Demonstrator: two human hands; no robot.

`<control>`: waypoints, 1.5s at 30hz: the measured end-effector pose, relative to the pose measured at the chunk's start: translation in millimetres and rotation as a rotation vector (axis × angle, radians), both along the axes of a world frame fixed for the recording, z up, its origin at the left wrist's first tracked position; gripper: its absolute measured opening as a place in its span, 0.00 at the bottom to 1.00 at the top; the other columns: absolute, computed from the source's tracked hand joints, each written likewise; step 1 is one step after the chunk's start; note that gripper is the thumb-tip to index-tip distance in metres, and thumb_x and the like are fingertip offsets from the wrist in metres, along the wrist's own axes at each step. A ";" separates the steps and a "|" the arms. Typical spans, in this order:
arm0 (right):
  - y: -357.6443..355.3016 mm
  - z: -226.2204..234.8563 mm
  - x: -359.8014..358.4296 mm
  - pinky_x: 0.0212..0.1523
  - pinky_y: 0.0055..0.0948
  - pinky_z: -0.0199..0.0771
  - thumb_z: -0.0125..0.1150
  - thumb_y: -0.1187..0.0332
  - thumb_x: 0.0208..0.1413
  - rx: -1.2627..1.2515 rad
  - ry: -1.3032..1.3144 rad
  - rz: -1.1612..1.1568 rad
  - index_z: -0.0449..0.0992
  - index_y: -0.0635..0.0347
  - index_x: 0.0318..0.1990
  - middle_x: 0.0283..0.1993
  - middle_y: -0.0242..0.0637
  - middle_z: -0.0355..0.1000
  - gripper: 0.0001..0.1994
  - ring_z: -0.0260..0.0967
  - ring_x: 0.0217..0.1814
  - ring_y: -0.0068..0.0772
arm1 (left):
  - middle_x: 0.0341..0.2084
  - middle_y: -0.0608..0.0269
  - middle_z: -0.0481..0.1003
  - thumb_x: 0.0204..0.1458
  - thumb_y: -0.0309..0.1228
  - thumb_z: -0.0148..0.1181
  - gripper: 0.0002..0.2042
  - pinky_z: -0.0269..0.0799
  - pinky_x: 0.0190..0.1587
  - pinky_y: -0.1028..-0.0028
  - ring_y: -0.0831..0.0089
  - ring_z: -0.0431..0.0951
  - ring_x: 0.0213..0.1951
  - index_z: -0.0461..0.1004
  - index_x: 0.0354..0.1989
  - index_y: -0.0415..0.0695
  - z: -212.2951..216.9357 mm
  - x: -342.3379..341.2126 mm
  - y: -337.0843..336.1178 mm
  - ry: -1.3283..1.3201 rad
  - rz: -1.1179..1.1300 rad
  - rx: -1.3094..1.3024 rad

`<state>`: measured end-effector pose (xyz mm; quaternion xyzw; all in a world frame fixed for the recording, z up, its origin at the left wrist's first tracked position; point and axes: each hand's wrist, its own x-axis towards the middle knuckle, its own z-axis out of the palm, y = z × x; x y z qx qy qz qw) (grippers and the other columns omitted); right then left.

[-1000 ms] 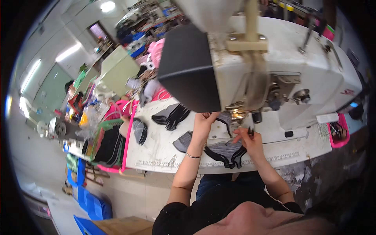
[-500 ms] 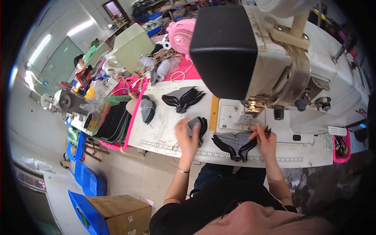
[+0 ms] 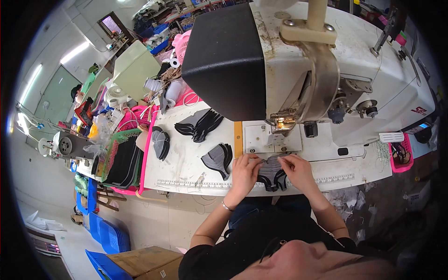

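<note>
A grey fabric piece with black edging [image 3: 270, 169] lies at the table's near edge, just in front of the sewing machine's needle plate [image 3: 272, 136]. My left hand [image 3: 246, 173] is closed, pinching its upper left side between thumb and fingers. On the opposite side my right hand [image 3: 297, 171] pinches the upper right part. Between the hands the piece's black lower edges hang toward me. Left of my left hand rests a small stack of grey and black pieces [image 3: 217, 159]. A wider fanned pile of black and grey pieces [image 3: 199, 125] sits farther back.
The sewing machine's black-and-white head [image 3: 228, 60] overhangs the work area, its lamp lit. A tied grey-black bundle [image 3: 161, 142] lies at left, near a green basket of black pieces [image 3: 114, 149]. A printed ruler strip [image 3: 186, 183] follows the front edge. A pink basket [image 3: 405, 154] stands at right.
My left hand has left the small stack and moved right to the fabric piece. Both hands now pinch that piece, which has shifted closer to the needle plate. The view has shifted a little.
</note>
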<state>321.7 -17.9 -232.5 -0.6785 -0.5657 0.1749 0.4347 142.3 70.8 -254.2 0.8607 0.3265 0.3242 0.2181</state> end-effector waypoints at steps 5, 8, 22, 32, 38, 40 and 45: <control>-7.4 30.4 -9.0 0.23 0.20 0.60 0.63 0.68 0.52 0.023 0.150 0.077 0.77 0.66 0.36 0.30 0.33 0.72 0.09 0.60 0.22 0.18 | 0.42 0.61 0.74 0.40 0.23 0.67 0.10 0.62 0.51 0.63 0.65 0.72 0.46 0.73 0.31 0.40 37.5 2.5 -1.7 -0.392 -0.151 -0.312; -12.8 39.9 -7.5 0.22 0.19 0.59 0.64 0.71 0.50 0.006 0.368 0.187 0.76 0.67 0.34 0.30 0.32 0.71 0.08 0.59 0.21 0.17 | 0.41 0.61 0.76 0.38 0.23 0.68 0.11 0.61 0.53 0.64 0.64 0.72 0.45 0.72 0.30 0.41 63.6 6.3 1.7 -0.371 -0.208 -0.105; -8.7 45.0 -6.7 0.20 0.16 0.50 0.64 0.76 0.48 0.203 0.405 0.092 0.74 0.65 0.28 0.28 0.28 0.67 0.04 0.52 0.19 0.12 | 0.34 0.69 0.73 0.48 0.25 0.65 0.11 0.66 0.45 0.81 0.81 0.71 0.39 0.73 0.38 0.37 69.2 18.6 -3.4 -0.768 -0.203 -0.974; 18.0 45.9 -5.2 0.19 0.17 0.47 0.61 0.68 0.55 0.096 0.668 0.025 0.76 0.64 0.30 0.21 0.20 0.62 0.08 0.50 0.21 0.09 | 0.29 0.70 0.75 0.53 0.30 0.61 0.09 0.66 0.36 0.83 0.87 0.70 0.32 0.74 0.36 0.36 66.2 39.9 23.5 -0.591 -0.148 -0.854; 39.2 44.1 1.6 0.19 0.17 0.43 0.59 0.62 0.57 0.035 0.746 0.026 0.77 0.64 0.25 0.17 0.16 0.59 0.14 0.48 0.20 0.07 | 0.28 0.67 0.77 0.53 0.27 0.60 0.06 0.69 0.38 0.79 0.82 0.74 0.31 0.75 0.35 0.36 72.8 50.5 61.8 -0.588 -0.262 -0.961; 43.8 42.4 -0.4 0.20 0.17 0.43 0.59 0.62 0.57 0.063 0.767 0.012 0.78 0.64 0.24 0.16 0.16 0.59 0.15 0.48 0.19 0.07 | 0.29 0.67 0.77 0.53 0.26 0.59 0.07 0.69 0.39 0.79 0.81 0.74 0.32 0.74 0.36 0.36 69.4 51.2 69.9 -0.551 -0.268 -0.952; 45.5 44.4 -4.1 0.20 0.17 0.44 0.59 0.63 0.57 0.058 0.786 0.008 0.78 0.64 0.25 0.17 0.16 0.60 0.14 0.48 0.20 0.07 | 0.32 0.61 0.76 0.51 0.24 0.57 0.07 0.69 0.39 0.77 0.77 0.75 0.33 0.73 0.36 0.33 72.2 54.4 77.0 -0.592 -0.300 -0.907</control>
